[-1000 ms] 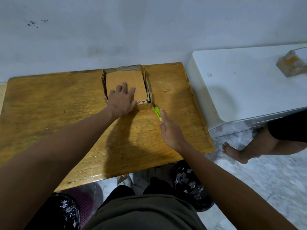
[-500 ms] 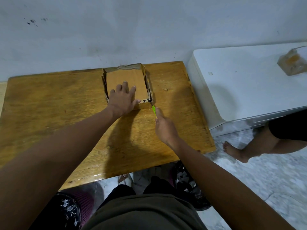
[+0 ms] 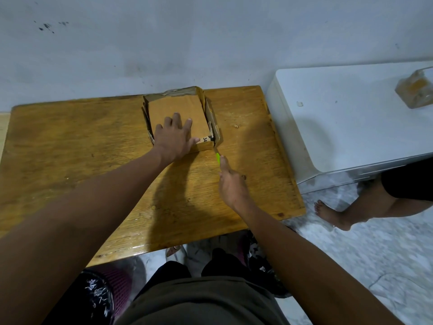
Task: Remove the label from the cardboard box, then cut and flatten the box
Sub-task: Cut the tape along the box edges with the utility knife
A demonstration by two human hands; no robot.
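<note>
Cardboard box [image 3: 178, 109], light but creasable, is pinned at the bench's [image 3: 70, 141] far edge by the flat, spread left hand [image 3: 173, 139], while a green cutter [image 3: 218, 157] is gripped by the closed right hand [image 3: 230, 184] at its near right corner.

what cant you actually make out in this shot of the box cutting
- Blade of the green knife: head view, too small where it meets the cardboard box corner; cut depth unclear.
- Knife handle: mostly covered by the right hand.
- Box panel under the left hand: hidden by the palm.
- Print beside the "34": too small to read.
- Object on the white cabinet: blurred, cut off by the right edge.
</note>
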